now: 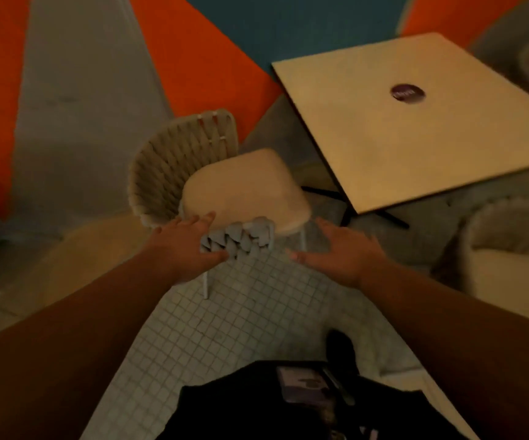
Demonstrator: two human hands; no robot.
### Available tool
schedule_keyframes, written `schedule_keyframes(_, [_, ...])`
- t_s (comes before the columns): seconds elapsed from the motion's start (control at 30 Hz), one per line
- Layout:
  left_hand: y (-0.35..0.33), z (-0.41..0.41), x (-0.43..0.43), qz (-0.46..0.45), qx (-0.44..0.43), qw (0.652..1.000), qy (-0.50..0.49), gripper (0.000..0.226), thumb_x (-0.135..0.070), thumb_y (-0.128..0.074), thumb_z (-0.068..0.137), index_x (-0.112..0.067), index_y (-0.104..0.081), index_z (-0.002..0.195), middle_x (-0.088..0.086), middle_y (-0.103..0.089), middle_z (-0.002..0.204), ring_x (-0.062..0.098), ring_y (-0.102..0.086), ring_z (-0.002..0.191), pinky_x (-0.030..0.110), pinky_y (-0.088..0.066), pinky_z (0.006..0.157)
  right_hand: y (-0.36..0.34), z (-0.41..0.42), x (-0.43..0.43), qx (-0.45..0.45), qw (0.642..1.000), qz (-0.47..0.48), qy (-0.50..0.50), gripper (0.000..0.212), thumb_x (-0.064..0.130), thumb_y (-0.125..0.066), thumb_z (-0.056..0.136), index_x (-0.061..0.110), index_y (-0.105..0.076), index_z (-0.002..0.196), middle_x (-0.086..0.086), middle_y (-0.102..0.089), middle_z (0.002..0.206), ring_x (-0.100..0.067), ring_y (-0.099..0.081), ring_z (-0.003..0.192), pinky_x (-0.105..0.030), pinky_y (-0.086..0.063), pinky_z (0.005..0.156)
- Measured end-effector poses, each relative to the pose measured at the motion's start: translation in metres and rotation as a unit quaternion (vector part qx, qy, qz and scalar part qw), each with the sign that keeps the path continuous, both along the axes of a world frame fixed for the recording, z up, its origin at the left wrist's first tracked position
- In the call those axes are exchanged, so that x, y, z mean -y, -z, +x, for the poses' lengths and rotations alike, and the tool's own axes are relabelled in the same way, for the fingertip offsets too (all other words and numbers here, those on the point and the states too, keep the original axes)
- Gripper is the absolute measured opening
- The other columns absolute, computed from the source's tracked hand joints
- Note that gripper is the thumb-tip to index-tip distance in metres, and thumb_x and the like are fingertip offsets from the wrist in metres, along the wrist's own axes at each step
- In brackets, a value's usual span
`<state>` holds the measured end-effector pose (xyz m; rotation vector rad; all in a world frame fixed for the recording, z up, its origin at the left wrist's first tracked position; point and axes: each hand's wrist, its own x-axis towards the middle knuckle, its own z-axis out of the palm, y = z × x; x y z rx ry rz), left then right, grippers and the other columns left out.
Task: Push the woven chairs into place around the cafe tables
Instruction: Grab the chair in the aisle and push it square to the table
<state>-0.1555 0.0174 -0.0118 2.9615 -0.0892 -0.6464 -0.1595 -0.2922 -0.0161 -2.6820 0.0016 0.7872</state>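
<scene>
One woven chair [193, 173] stands at centre on the tiled floor [257, 312], its curved back and arm of pale beige interlaced straps on a thin white frame, a cream seat cushion [244, 188] on top; the near armrest weave looks grey-blue; the chair sits at about eight o'clock from the square cafe worktop [415, 128], close to its corner but not tucked under; one dark round sticker [407, 93] lies on the worktop, its writing too blurred to read; the left hand [187, 246] rests on the near armrest, its grip loose, fingers spread; the right hand [342, 252] hovers just beside the chair, released and flat; part of a second cushioned seat [511, 249] shows at three o'clock.
</scene>
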Motion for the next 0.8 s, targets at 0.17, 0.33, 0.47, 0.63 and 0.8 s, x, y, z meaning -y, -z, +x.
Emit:
schedule_keyframes(0.17, [-0.004,-0.021,0.055,-0.012,-0.010,0.997,0.074,0.111,-0.091,-0.044,0.076,-0.034,-0.012,0.165,0.003,-0.026,0.170,0.029,-0.022,0.156,0.048,-0.023,0.125,-0.005,-0.086,0.057,-0.014,0.995,0.018,0.100,0.124,0.100,-0.044,0.064,0.033,-0.010,0.162,-0.002,-0.026,0.168,-0.030,-0.030,0.151,-0.057,-0.020,0.123])
schedule_keyframes(0.33, [-0.007,-0.073,0.145,-0.022,0.003,0.988,0.150,0.116,-0.095,-0.043,0.067,-0.035,-0.018,0.164,0.002,-0.033,0.167,0.030,-0.028,0.153,0.048,-0.028,0.123,-0.008,-0.188,0.146,-0.018,0.973,0.100,0.209,0.126,0.095,-0.054,0.063,0.030,-0.013,0.163,-0.003,-0.022,0.169,-0.027,-0.029,0.152,-0.044,-0.030,0.122])
schedule_keyframes(0.47, [-0.012,-0.127,0.216,-0.032,0.005,0.981,0.189,0.117,-0.097,-0.036,0.066,-0.039,-0.012,0.164,-0.002,-0.025,0.171,0.026,-0.024,0.156,0.048,-0.025,0.124,-0.011,-0.272,0.206,0.002,0.971,0.083,0.226,0.132,0.103,-0.045,0.053,0.034,-0.018,0.162,0.000,-0.031,0.166,-0.025,-0.035,0.148,-0.040,-0.032,0.119])
schedule_keyframes(0.63, [0.005,-0.214,0.314,-0.055,-0.018,0.975,0.213,0.117,-0.097,-0.036,0.067,-0.037,-0.012,0.164,-0.002,-0.022,0.171,0.025,-0.020,0.157,0.046,-0.022,0.126,-0.003,-0.391,0.293,0.019,0.968,0.047,0.247,0.136,0.110,-0.040,0.043,0.043,-0.019,0.159,0.007,-0.030,0.166,-0.022,-0.033,0.149,-0.047,-0.033,0.119])
schedule_keyframes(0.8, [0.017,-0.263,0.387,-0.085,-0.032,0.966,0.243,0.101,-0.077,-0.058,0.086,-0.032,-0.014,0.165,0.000,-0.023,0.171,0.023,-0.022,0.156,0.039,-0.020,0.126,-0.015,-0.454,0.358,-0.017,0.954,0.016,0.300,0.130,0.099,-0.052,0.057,0.034,-0.010,0.162,0.000,-0.025,0.168,-0.025,-0.031,0.151,-0.046,-0.033,0.119])
